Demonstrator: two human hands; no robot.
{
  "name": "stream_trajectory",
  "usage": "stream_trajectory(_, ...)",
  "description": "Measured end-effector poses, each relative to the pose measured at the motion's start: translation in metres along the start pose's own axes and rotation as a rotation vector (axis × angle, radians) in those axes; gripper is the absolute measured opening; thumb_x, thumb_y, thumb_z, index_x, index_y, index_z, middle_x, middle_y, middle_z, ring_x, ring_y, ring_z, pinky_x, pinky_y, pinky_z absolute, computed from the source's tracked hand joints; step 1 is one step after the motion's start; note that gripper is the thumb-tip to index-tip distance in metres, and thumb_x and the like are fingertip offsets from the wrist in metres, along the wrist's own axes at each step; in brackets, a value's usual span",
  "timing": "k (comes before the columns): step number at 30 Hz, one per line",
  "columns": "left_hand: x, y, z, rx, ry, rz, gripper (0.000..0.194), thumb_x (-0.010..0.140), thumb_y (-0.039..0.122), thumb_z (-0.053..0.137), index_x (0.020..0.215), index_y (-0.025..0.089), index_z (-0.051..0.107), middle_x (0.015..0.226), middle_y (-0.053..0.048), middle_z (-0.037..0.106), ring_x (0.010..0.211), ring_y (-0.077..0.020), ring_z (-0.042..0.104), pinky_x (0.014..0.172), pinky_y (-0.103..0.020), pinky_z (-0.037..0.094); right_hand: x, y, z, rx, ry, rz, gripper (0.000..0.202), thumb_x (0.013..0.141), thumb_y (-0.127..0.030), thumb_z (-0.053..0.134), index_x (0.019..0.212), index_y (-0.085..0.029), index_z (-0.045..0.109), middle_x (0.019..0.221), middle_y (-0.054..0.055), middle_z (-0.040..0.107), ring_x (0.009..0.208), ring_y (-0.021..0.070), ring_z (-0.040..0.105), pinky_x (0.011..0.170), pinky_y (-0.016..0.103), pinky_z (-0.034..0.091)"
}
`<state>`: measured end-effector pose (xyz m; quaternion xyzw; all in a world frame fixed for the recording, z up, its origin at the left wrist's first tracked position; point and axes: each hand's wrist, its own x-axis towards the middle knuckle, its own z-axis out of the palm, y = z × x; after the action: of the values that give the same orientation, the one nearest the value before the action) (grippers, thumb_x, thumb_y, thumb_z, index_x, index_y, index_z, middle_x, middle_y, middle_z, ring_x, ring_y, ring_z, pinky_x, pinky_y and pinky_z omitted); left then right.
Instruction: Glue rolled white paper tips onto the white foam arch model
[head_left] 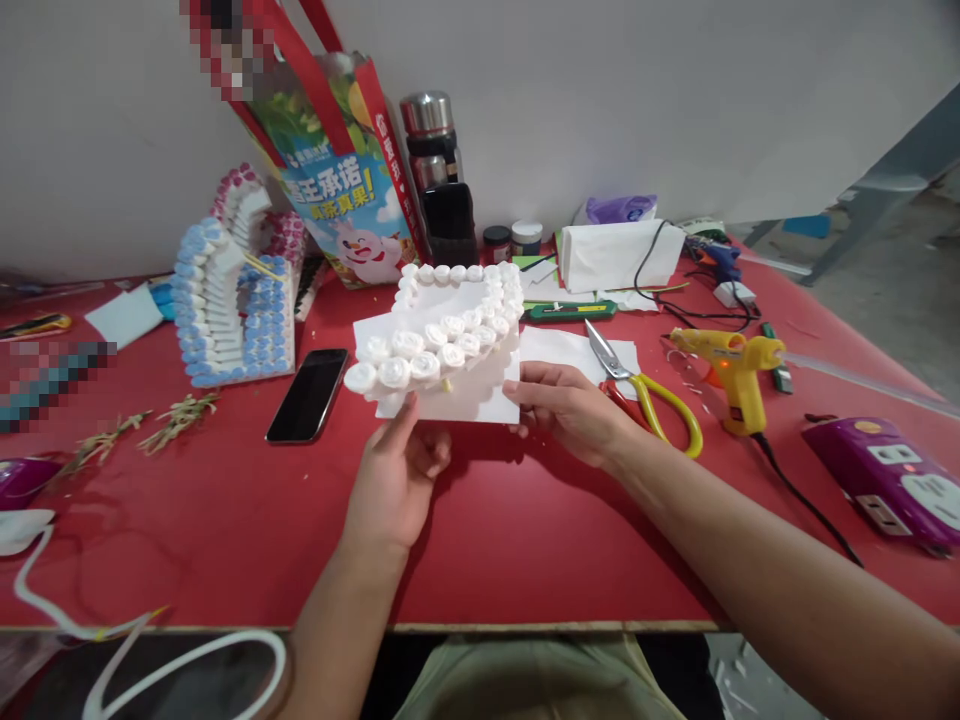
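Note:
Between my two hands is a white card model (484, 390) trimmed with rows of white cotton swab rosettes (426, 366), held above the red table. My left hand (397, 470) supports its lower left edge, thumb up against the front row and fingers curled below. With thumb and fingers, my right hand (566, 405) pinches the card's right edge. Right of it lie scissors (645, 385) with yellow and red handles, partly over white paper (555, 350). A yellow glue gun (731, 365) with a lit orange light stands farther right.
A black phone (307, 395) lies at left, near a blue-and-white swab model (232, 310). Behind stand a printed shopping bag (352, 190) and a steel flask (429, 130). A green utility knife (570, 311) lies at the back. A purple power strip (889, 480) sits at right; a white cable (274, 660) loops at front left.

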<state>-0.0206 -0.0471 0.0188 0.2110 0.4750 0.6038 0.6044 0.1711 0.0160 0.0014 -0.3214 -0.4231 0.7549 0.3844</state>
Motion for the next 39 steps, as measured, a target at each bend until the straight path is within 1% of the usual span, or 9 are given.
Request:
stream_trajectory(4,0.01,-0.006,0.016,-0.091,0.047,0.041,0.033,0.073,0.032,0.083,0.095,0.016,0.065,0.071,0.003,0.06,0.047,-0.0058,0.048,0.039,-0.019,0.032,-0.001,0.0,0.001,0.011,-0.011,-0.001,0.023,0.078,-0.036,0.083,0.079,-0.016,0.072,0.065,0.0,0.067,0.051,0.0106,0.06,0.054,0.024,0.048)
stream_trajectory(9,0.001,-0.022,0.029,-0.012,-0.086,-0.052,0.029,0.082,0.037,0.079,0.096,0.015,0.067,0.07,0.001,0.06,0.049,-0.004,0.045,0.042,-0.017,0.028,0.001,0.003,-0.004,0.021,0.002,-0.043,0.023,0.077,-0.035,0.084,0.088,-0.016,0.076,0.074,0.002,0.072,0.054,0.0102,0.059,0.054,0.025,0.049)
stream_trajectory(20,-0.016,-0.024,0.021,0.333,-0.285,-0.18,0.031,0.095,0.042,0.057,0.075,0.02,0.05,0.053,0.005,0.047,0.04,-0.0052,0.027,0.042,-0.02,0.016,0.005,0.001,-0.008,-0.024,0.126,-0.06,0.026,0.072,-0.037,0.086,0.074,-0.016,0.071,0.059,-0.001,0.063,0.05,0.0109,0.057,0.049,0.024,0.043)
stream_trajectory(24,-0.036,-0.018,0.007,0.695,-0.325,0.072,0.046,0.1,0.042,0.051,0.06,0.019,0.05,0.051,0.001,0.046,0.051,-0.0108,0.043,0.053,-0.023,0.033,0.005,-0.007,-0.013,-0.015,0.147,-0.068,0.023,0.072,-0.034,0.085,0.071,-0.016,0.071,0.053,-0.002,0.057,0.049,0.011,0.056,0.052,0.025,0.046)
stream_trajectory(27,-0.044,-0.013,-0.01,0.889,-0.116,0.396,0.04,0.096,0.033,0.062,0.058,0.021,0.057,0.062,-0.002,0.054,0.063,-0.0155,0.052,0.064,-0.024,0.041,0.004,-0.01,-0.015,-0.024,0.139,-0.05,0.025,0.07,-0.032,0.087,0.067,-0.016,0.067,0.054,-0.003,0.056,0.049,0.0114,0.058,0.051,0.025,0.046)
stream_trajectory(29,-0.045,-0.01,-0.019,0.928,0.054,0.569,0.016,0.087,0.024,0.073,0.072,0.024,0.069,0.094,-0.006,0.066,0.09,-0.021,0.06,0.08,-0.024,0.045,0.004,-0.01,-0.016,-0.023,0.116,-0.039,0.027,0.069,-0.031,0.088,0.065,-0.017,0.066,0.056,-0.003,0.056,0.05,0.0114,0.058,0.05,0.025,0.045)
stream_trajectory(33,-0.047,-0.009,-0.025,0.832,0.269,0.619,0.015,0.075,0.014,0.083,0.083,0.023,0.074,0.143,-0.006,0.057,0.127,-0.0259,0.054,0.096,-0.02,0.042,0.004,-0.006,-0.014,-0.006,0.069,0.006,0.029,0.069,-0.031,0.088,0.065,-0.017,0.063,0.056,-0.003,0.057,0.052,0.0122,0.061,0.049,0.024,0.046)
stream_trajectory(36,-0.046,-0.012,-0.029,0.94,0.277,0.64,0.014,0.076,0.016,0.083,0.083,0.021,0.072,0.142,-0.009,0.062,0.124,-0.0281,0.059,0.092,-0.023,0.044,0.004,-0.002,-0.011,-0.016,0.07,0.043,0.034,0.068,-0.031,0.089,0.061,-0.017,0.059,0.052,-0.004,0.054,0.05,0.0119,0.061,0.049,0.022,0.046)
stream_trajectory(39,-0.04,-0.019,-0.04,1.339,0.214,0.813,0.01,0.084,0.024,0.076,0.091,0.021,0.068,0.139,-0.01,0.065,0.114,-0.0302,0.067,0.083,-0.03,0.049,0.004,0.002,-0.008,-0.028,0.069,0.082,0.04,0.068,-0.034,0.089,0.06,-0.017,0.054,0.048,-0.005,0.052,0.048,0.0116,0.061,0.049,0.022,0.047)
